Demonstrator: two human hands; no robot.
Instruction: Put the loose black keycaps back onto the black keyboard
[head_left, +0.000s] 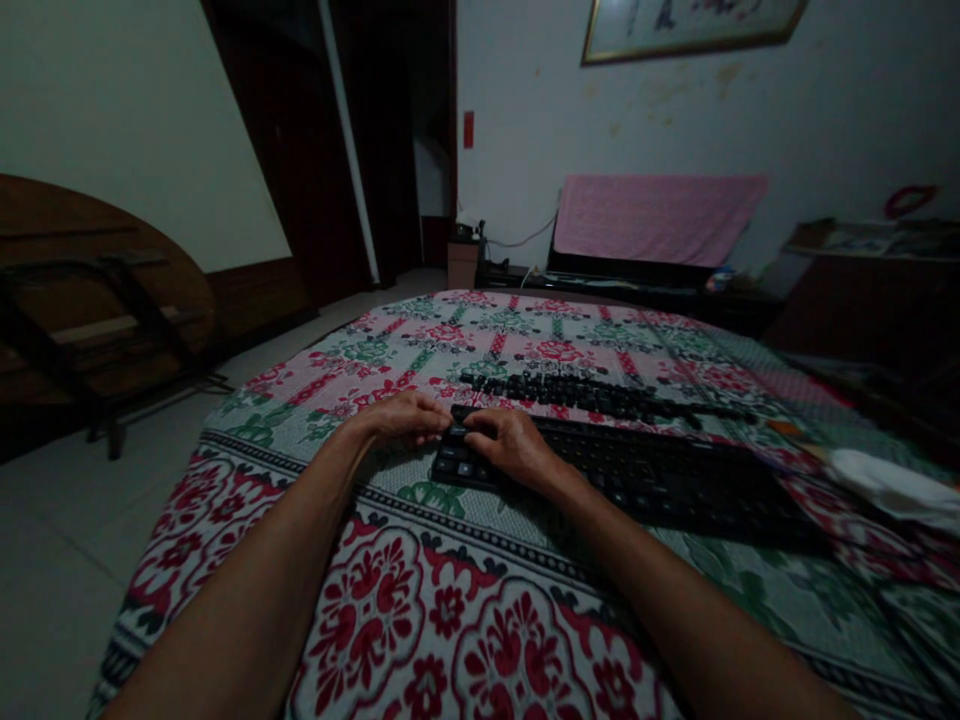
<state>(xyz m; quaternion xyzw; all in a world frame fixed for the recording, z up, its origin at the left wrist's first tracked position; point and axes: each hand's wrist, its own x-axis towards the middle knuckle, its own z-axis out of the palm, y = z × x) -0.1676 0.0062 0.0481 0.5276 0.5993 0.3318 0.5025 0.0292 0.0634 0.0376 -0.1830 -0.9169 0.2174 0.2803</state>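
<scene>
Your left hand (409,415) and right hand (510,447) curl together at the left end of the keyboard (660,480); a pinch cannot be told. It's black, long and flat, lying on the floral cloth (450,600).

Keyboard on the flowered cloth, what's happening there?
A person's left hand touches the left end of a black keyboard lying on a floral cloth; the right hand rests over the keys beside it. A second dark strip of keys lies beyond. Too dim to tell the grip.
</scene>
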